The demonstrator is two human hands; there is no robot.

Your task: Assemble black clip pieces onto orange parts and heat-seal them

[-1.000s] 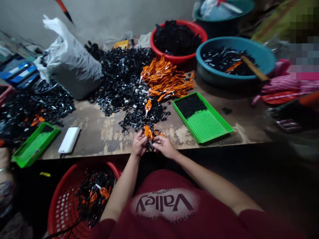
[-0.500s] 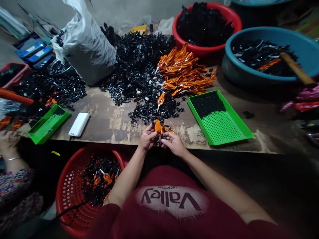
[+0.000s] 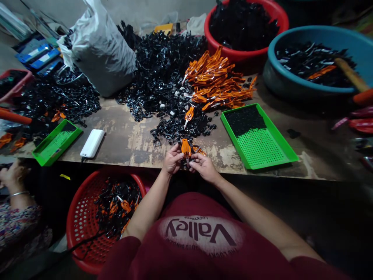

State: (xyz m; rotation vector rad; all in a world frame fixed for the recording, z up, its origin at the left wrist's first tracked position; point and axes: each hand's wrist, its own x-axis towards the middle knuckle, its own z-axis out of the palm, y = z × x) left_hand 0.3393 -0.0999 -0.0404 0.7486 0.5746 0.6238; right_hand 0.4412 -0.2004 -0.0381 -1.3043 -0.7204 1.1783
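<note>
At the table's front edge, an orange plastic part with black pieces on it is held between my two hands. My left hand is closed on its left side, thumb and fingers pinching. My right hand pinches near its lower end, where a pale narrow tip shows. Another orange piece lies just behind my right fingers, partly hidden. Beyond the hands spreads a small heap of black parts, with a single orange part lying on it, its pale tip pointing toward me.
Behind lie a large black heap and an orange pile. Green trays flank me, with a white power bank to the left. Basins stand back right. A red basket sits below; a co-worker's hand is far left.
My hands keep their hold on the orange part with hardly any movement. The camera view has shifted slightly. At far left, the co-worker's hand has moved lower, off the table edge.
</note>
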